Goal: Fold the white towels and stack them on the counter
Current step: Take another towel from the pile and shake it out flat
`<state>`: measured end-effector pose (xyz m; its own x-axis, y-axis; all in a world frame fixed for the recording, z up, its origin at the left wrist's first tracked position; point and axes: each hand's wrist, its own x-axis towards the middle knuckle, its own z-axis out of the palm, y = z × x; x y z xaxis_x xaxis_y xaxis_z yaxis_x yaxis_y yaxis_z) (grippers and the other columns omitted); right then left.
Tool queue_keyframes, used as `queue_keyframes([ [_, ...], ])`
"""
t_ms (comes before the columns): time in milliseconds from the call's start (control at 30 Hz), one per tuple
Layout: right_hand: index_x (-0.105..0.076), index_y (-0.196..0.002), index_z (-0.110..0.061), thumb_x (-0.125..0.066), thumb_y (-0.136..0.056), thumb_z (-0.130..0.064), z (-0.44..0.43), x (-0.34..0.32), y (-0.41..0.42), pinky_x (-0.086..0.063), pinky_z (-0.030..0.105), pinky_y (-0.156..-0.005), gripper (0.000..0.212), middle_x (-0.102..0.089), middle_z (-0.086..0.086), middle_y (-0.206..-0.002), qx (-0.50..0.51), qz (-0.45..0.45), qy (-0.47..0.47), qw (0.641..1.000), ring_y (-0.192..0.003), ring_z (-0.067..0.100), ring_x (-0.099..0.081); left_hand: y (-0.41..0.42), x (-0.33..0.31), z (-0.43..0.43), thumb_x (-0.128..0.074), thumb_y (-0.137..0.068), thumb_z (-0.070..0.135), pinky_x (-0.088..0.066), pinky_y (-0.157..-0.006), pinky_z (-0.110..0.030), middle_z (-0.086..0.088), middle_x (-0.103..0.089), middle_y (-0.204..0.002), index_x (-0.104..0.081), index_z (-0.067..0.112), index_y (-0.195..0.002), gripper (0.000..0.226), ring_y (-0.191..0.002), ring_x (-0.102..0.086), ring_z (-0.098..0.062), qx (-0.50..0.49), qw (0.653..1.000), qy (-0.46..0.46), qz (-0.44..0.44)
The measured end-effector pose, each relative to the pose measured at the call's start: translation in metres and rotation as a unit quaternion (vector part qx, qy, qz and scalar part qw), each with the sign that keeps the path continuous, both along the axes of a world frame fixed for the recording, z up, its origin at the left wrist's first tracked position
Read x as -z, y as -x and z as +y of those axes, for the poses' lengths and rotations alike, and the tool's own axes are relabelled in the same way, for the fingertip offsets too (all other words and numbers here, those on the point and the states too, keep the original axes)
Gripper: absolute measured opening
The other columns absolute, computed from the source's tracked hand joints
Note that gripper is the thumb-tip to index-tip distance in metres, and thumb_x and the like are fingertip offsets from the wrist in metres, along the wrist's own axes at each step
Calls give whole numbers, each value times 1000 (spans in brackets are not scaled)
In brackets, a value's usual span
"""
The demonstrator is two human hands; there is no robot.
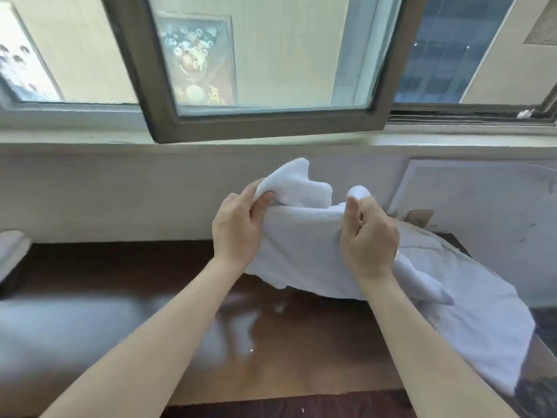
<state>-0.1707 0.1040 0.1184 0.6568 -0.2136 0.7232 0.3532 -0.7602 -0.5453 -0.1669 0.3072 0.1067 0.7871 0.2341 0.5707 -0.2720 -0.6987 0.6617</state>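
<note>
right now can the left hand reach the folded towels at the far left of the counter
Probably yes: only counter lies between the left hand and the folded towels, but that hand grips the white towel, so it must let go first.

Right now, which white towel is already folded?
The folded towel at the far left edge of the counter, lying flat and untouched. The crumpled towel hangs loose, gripped by the left hand and right hand.

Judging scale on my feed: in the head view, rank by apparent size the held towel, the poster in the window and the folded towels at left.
1. held white towel
2. poster, farther away, so true size unsure
3. folded towels, cut off by the left edge
</note>
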Motion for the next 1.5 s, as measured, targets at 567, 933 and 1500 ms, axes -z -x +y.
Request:
queue_keyframes([
  [567, -49, -87, -17, -9, -100, -58, 329, 83, 82, -41, 39, -66, 59, -59, -6, -77, -268, 236, 105, 928, -75, 23, -54, 197, 116, 378, -40, -78, 82, -24, -119, -49, -2, -12, -166, -26, 38, -155, 90, -152, -13, -27, -192, 920, 54, 337],
  [933, -27, -153, -30, -7, -93, -67, 356, 213, 42, -13, 52, -119, 74, -24, -1, -162, -243, 494, 256, 795, -149, 28, -14, 135, 199, 339, -22, -71, 96, -6, -113, -70, 5, 26, -163, 20, 44, -152, 105, -150, 21, -35, -108, 820, -87, 556],
  [1500, 21, -149, -49, 14, -86, -66, 414, 274, 0, 19, 59, -114, 65, 33, -10, -156, -194, 568, 325, 731, -147, 30, 29, 40, 249, 413, -18, -77, 90, 17, -103, -75, 6, 15, -166, -20, 47, -150, 84, -149, 24, -33, -43, 818, -179, 545],
])
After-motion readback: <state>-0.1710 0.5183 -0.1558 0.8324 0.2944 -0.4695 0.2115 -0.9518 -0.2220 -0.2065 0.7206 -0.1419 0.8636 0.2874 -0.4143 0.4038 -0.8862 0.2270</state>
